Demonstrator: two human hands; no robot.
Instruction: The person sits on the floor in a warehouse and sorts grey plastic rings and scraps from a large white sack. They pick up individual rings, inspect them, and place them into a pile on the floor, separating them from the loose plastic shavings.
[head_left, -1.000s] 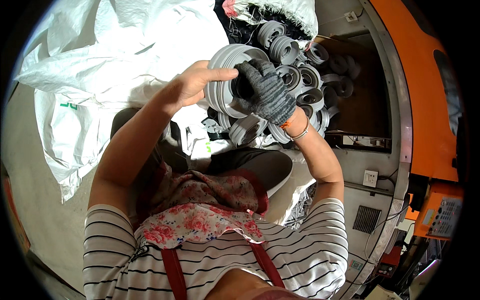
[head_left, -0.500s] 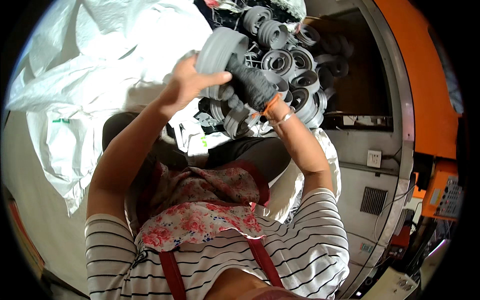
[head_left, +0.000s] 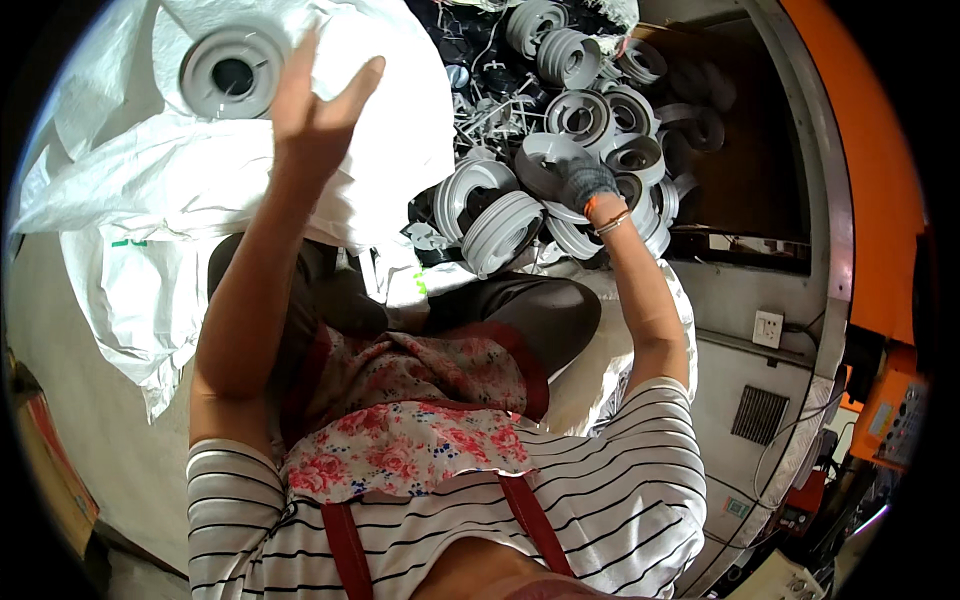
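My bare left hand (head_left: 312, 125) is raised over a large white sack, its thumb and fingers spread apart and holding nothing. Just left of its fingertips is a grey round flanged part (head_left: 203, 88) with a dark centre hole. Whether that part rests on the sack or is in the air, I cannot tell. At the pile on the right, my right hand (head_left: 588, 184), in a dark grey glove, grips the rim of a grey plastic ring (head_left: 538, 172). Its fingertips are partly hidden inside the ring.
The white sack (head_left: 390, 110) spreads across the upper left. Several grey ringed parts (head_left: 500, 235) lie heaped around my right hand, with thin white plastic sprues (head_left: 498, 120) beside them. A grey machine panel (head_left: 735, 370) with a socket (head_left: 768, 329) borders the right.
My left hand has let go of the round grey part, which is now farther left over the sack. My right hand has moved right from that part to a ring in the pile.
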